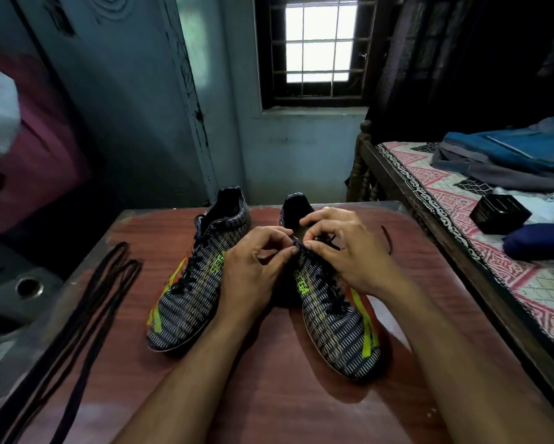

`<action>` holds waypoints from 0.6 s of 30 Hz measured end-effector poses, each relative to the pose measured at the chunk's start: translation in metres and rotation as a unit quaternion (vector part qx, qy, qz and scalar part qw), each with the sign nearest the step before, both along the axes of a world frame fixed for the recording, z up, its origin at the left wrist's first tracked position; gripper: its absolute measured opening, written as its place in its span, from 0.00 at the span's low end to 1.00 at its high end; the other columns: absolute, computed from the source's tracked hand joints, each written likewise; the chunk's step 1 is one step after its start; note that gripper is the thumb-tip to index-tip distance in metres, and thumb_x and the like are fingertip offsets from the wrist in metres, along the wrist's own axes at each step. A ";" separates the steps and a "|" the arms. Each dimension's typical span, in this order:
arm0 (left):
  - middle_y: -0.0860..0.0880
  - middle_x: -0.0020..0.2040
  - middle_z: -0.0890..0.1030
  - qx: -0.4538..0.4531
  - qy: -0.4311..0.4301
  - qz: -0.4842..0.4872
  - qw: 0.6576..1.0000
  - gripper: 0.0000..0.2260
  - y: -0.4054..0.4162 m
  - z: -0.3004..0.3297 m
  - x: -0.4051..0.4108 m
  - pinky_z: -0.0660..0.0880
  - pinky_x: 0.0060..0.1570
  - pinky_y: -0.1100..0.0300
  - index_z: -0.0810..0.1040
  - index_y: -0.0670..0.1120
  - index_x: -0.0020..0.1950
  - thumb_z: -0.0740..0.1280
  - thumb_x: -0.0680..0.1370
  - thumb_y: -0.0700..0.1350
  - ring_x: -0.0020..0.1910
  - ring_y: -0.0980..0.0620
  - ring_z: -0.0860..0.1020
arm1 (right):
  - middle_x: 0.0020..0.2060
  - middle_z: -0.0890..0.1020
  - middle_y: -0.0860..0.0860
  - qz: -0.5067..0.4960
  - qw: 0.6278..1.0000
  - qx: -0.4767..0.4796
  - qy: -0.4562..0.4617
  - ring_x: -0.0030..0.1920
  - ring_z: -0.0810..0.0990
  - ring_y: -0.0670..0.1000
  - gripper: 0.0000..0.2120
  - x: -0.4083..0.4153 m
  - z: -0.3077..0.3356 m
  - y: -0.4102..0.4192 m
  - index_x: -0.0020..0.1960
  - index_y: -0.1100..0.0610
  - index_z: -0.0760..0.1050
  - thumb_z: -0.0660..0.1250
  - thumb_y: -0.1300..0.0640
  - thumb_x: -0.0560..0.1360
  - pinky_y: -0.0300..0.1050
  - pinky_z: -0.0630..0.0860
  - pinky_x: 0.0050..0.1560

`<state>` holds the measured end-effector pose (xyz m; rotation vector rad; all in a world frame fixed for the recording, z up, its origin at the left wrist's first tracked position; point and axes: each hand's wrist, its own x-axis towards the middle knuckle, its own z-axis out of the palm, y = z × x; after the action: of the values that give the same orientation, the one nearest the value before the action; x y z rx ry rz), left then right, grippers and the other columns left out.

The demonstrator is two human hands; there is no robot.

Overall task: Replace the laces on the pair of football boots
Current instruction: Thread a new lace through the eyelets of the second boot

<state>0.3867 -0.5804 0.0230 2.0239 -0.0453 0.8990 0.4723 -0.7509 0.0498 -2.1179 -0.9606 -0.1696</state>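
Two boots stand side by side on a red-brown table (269, 395), toes toward the person, heels toward the window (317, 46).

Far left: white and pink cloth (0, 116), blurred. Left edge of table: spare laces (86, 302), dark, several long strands lying roughly parallel, running from the near left corner toward the boots but apart from them.

Left boot (189, 283): dark with fine pale dashes, yellow-green and red stripes on the outer side, black lace threaded through its eyelets. No hand on it.

Left hand (253, 270): forearm crosses between the boots; fingers curled, thumb and forefinger pinching the lace (299, 244) at the top eyelets of the right boot.

Right boot (333, 318): same pattern, green lettering on the inner side. Lace still threaded lower down; the upper part is under the hands.

Right hand (349, 251): fingers curled, fingertips pinching the same lace just beside the left hand's fingertips. Hands nearly touching over the boot's throat.

A loose lace end (387, 238) lies on the table just right of the right hand.

Right: bed (461, 225) with patterned pink sheet, close to the table edge. On it a blue bag (509, 155), a small black box (499, 213) and dark blue cloth (538, 241).
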 end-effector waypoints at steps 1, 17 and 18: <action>0.55 0.52 0.85 0.002 0.002 -0.001 1.000 0.05 0.000 0.000 0.000 0.75 0.50 0.72 0.84 0.46 0.46 0.78 0.74 0.39 0.54 0.59 0.83 | 0.59 0.80 0.36 0.030 0.999 0.003 0.014 0.68 0.70 0.39 0.10 0.002 0.002 -0.003 0.43 0.40 0.79 0.72 0.54 0.78 0.46 0.66 0.70; 0.56 0.54 0.86 -0.018 0.003 -0.014 1.000 0.07 -0.008 -0.002 -0.003 0.78 0.56 0.66 0.87 0.46 0.48 0.80 0.72 0.39 0.55 0.61 0.83 | 0.47 0.84 0.38 0.017 0.999 0.030 0.028 0.53 0.78 0.32 0.06 0.000 0.006 -0.007 0.47 0.50 0.86 0.75 0.61 0.76 0.22 0.67 0.52; 0.56 0.54 0.86 -0.012 0.000 -0.010 1.000 0.07 -0.009 -0.001 -0.004 0.78 0.56 0.67 0.87 0.47 0.48 0.80 0.72 0.40 0.55 0.61 0.83 | 0.48 0.85 0.38 0.020 0.999 0.033 0.033 0.54 0.79 0.33 0.06 0.001 0.005 -0.008 0.47 0.50 0.87 0.75 0.60 0.76 0.23 0.68 0.53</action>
<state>0.3832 -0.5891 0.0220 1.9983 -0.0550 0.8843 0.4731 -0.7589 0.0551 -2.0297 -0.9443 -0.1101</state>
